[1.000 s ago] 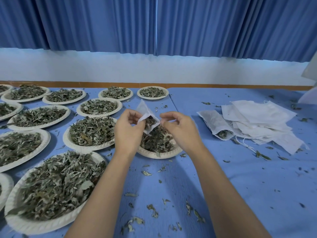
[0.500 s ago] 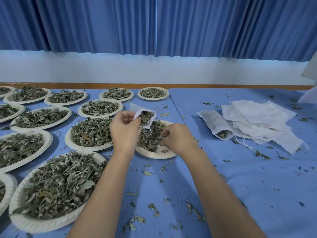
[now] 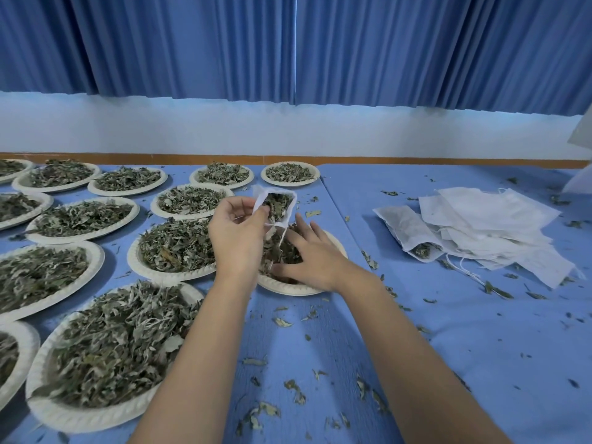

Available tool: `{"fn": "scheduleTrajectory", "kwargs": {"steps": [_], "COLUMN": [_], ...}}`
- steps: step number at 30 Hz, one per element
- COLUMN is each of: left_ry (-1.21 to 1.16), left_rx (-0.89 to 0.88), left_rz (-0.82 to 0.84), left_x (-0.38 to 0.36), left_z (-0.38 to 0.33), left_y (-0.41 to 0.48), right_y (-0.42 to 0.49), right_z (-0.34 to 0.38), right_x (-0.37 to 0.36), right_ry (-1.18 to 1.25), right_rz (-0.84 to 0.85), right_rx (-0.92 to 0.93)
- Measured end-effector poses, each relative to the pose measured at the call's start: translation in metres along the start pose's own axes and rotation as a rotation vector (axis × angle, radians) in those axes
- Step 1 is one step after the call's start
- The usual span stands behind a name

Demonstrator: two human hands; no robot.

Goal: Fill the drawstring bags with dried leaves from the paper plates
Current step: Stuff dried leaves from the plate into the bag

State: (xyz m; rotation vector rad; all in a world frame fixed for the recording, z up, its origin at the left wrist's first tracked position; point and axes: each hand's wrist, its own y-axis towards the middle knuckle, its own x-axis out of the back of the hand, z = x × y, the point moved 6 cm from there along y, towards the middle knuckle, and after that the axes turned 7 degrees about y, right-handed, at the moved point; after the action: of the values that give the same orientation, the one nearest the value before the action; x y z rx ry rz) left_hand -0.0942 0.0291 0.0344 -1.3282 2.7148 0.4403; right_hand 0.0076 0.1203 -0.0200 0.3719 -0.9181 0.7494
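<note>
Your left hand (image 3: 238, 232) pinches the edge of a small white drawstring bag (image 3: 260, 197) between thumb and curled fingers, holding it raised with its mouth turned toward you. The bag is partly filled, and dark leaves show inside the opening. Its string (image 3: 282, 233) hangs in a thin loop from the lower edge, just beside that pinch.

Directly below the grip, your right hand (image 3: 315, 261) lies palm down on the dried leaves (image 3: 279, 251) in a paper plate (image 3: 290, 289). Its fingers are spread and fairly straight, pressing into the heap, and the thumb reaches toward your left wrist. You cannot tell whether any leaves are caught under the palm. The two hands are near each other but do not touch.

To the left of the grip, more plates (image 3: 64, 415) heaped with the same leaves stand in rows on the blue tablecloth (image 3: 448, 347), the nearest one just beside your left forearm. Well apart to the right of the grip lies a loose pile of empty bags (image 3: 487, 219). At the pile's near-left edge lies a stuffed bag (image 3: 405, 227) with leaves showing at its mouth. Leaf scraps (image 3: 282, 322) are scattered on the cloth between and around your forearms. Behind the held bag, a blue curtain (image 3: 288, 43) hangs above a pale wall.
</note>
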Motion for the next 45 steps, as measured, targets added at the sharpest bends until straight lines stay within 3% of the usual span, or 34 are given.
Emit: {"fn": "scheduleTrajectory", "kwargs": {"steps": [6,8,10,12,13,15,20,30,36,40,45], "left_ry": [0.008,0.0,-0.009,-0.028,-0.032,-0.053,-0.164,-0.129,0.118,0.179,0.211], "left_rx": [-0.002,-0.002,0.005,0.012,0.011,0.017,0.078,-0.012,-0.055,-0.048,-0.054], "left_rz": [0.004,-0.012,-0.031,-0.039,-0.04,-0.048,-0.145,-0.245,-0.17,-0.139,-0.113], "left_x": [-0.001,0.001,0.002,0.001,-0.001,-0.004,-0.002,0.013,0.012,0.012,0.012], "left_z": [0.0,0.0,0.001,0.001,0.001,-0.001,-0.011,-0.054,-0.041,-0.029,-0.025], "left_y": [0.001,0.002,0.004,0.005,0.005,0.007,0.023,0.054,0.045,0.041,0.035], "right_y": [0.007,-0.002,-0.016,-0.023,-0.025,-0.025,-0.02,-0.016,-0.018,-0.003,0.011], "right_z": [0.005,0.013,0.016,0.019,0.024,0.032,0.024,0.006,0.012,0.016,0.01], "right_x": [-0.001,0.012,0.029,0.035,0.035,0.033,0.029,0.019,0.03,0.005,-0.012], "right_ry": [-0.122,0.079,0.487,0.796,0.795,0.711,0.467,0.051,0.344,0.001,-0.092], "right_rz": [-0.015,-0.195,-0.359,-0.309,-0.243,-0.175,-0.259,-0.301,-0.436,-0.063,0.091], "right_rx": [0.011,0.057,0.049,0.038,0.061,0.103,0.106,0.123,0.13,0.099,0.049]}}
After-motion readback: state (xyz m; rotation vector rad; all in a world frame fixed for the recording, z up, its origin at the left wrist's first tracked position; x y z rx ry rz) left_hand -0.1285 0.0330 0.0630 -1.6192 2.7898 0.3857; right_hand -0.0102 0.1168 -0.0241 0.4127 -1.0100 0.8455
